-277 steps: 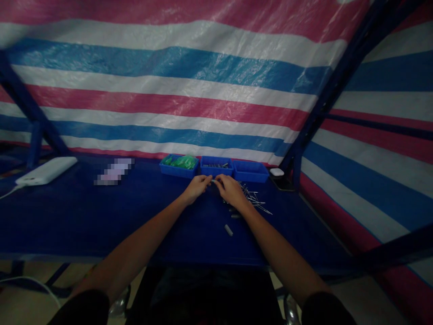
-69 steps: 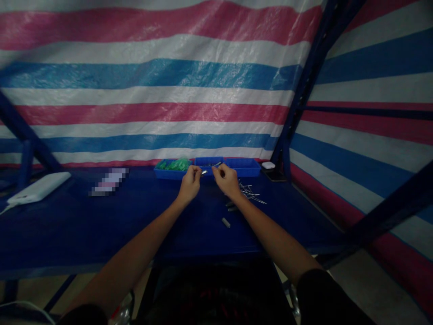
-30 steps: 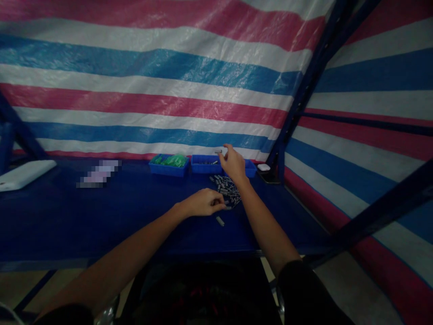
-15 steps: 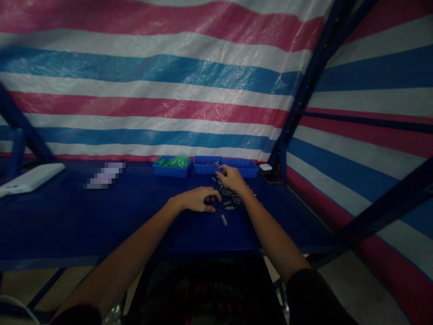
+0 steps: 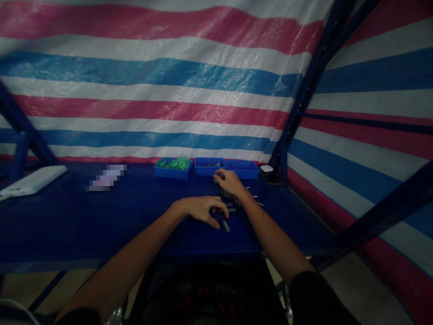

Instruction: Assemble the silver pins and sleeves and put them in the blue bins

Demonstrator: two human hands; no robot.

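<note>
My left hand (image 5: 206, 210) hovers palm down over the blue table, thumb and fingers apart with nothing between them. Just off its thumb lies a single short grey metal cylinder (image 5: 226, 225). Farther back, my right hand (image 5: 230, 181) has its thumb and forefinger closed about another small grey metal cylinder (image 5: 215, 180), at the far left side of the loose parts. Partly hidden beneath the right hand and wrist is a pile of metal cylinders (image 5: 231, 209) and thin pin-like metal pieces (image 5: 260, 204).
Along the back stand a blue bin (image 5: 172, 173) of green plastic pieces, a blue bin (image 5: 205, 171) with small metal parts, and a third blue bin (image 5: 245, 173). A white case (image 5: 266, 168) rests by a dark phone (image 5: 273, 179). A white device (image 5: 34, 181) lies far left.
My left hand has moved right and toward me, nearer the single cylinder. My right hand has shifted slightly left and down onto a cylinder by the pile.
</note>
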